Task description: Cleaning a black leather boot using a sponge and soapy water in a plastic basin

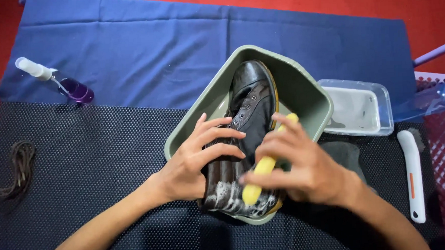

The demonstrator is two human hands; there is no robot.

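Head view shows a black boot (250, 134) lying in a green tub (307, 95). Left hand (192, 163) holds it, fingers spread. Right hand (295, 167) pinches a yellow brush (263, 170). Suds cover only the ankle end (the toe looks unscrubbed). Underneath lie 2 mats, dotted black (95, 159) and blue (146, 49), on a red floor (425, 4).

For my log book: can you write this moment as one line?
left hand: holds black boot | right hand: holds yellow brush on boot | boot: soapy, in green tub
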